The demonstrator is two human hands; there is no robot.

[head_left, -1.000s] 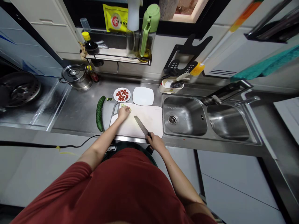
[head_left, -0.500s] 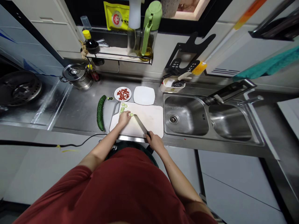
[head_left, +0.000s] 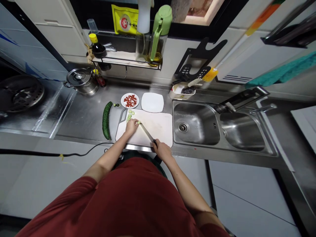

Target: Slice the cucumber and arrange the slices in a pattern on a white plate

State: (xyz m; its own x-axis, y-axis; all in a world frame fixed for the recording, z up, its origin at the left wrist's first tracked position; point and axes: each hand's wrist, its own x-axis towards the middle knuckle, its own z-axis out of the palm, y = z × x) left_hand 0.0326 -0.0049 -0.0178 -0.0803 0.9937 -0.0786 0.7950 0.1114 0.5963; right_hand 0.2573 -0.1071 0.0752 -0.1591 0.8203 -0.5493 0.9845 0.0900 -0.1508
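Note:
My right hand (head_left: 162, 149) is closed around the dark handle of a kitchen knife (head_left: 147, 133). The blade slants up and left over a white cutting board (head_left: 158, 126), its tip touching or just above a small pale green cucumber slice (head_left: 139, 122). At that slice, the bent fingertips of my left hand (head_left: 131, 126) are pinched together on its left edge. Behind my left hand lie several more cucumber slices (head_left: 129, 116) near the board's handle hole. A whole dark green cucumber (head_left: 106, 120) rests left of the board.
Behind the board stand a plate of chopped red pieces (head_left: 122, 100) and a white square plate (head_left: 152, 102). Cucumber ends (head_left: 116, 105) lie nearby. A double steel sink (head_left: 197, 131) adjoins on the right; a lidded pot (head_left: 82, 82) stands back left. Bottles crowd the wall shelf (head_left: 123, 56).
The knife has shifted slightly left, bringing its tip to the cucumber slice. My left fingers stay beside that slice, and my right hand has moved a little left with the knife.

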